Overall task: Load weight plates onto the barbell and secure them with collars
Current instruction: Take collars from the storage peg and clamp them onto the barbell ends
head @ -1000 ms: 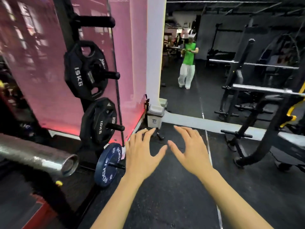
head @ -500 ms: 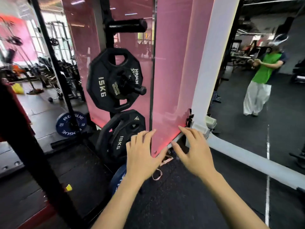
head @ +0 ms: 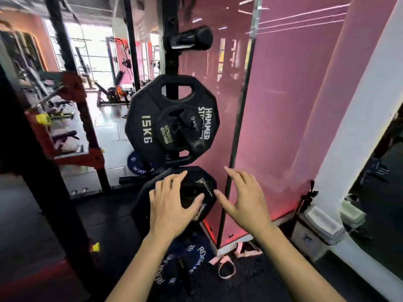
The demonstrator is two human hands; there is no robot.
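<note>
A black 15 kg plate (head: pixel 144 125) hangs on the upright storage post, with a smaller black plate (head: pixel 174 129) in front of it on the same peg. Below hangs another black plate (head: pixel 202 192). My left hand (head: pixel 172 205) is spread open in front of that lower plate, fingers straight. My right hand (head: pixel 246 199) is open just to its right, in front of the pink mirrored panel. Lowest on the post sits a blue Rogue plate (head: pixel 192 260), partly hidden by my left forearm. The barbell is out of view.
An empty black peg (head: pixel 192 38) sticks out at the top of the post. A black rack upright (head: pixel 50 192) crosses the left. A pink strap (head: pixel 226 264) lies on the floor by the mirror base. Another blue plate (head: pixel 139 164) leans behind the post.
The view has swung left and closer to the plate post. Both open hands have moved up to the lower black plate, the left one now in front of it.
</note>
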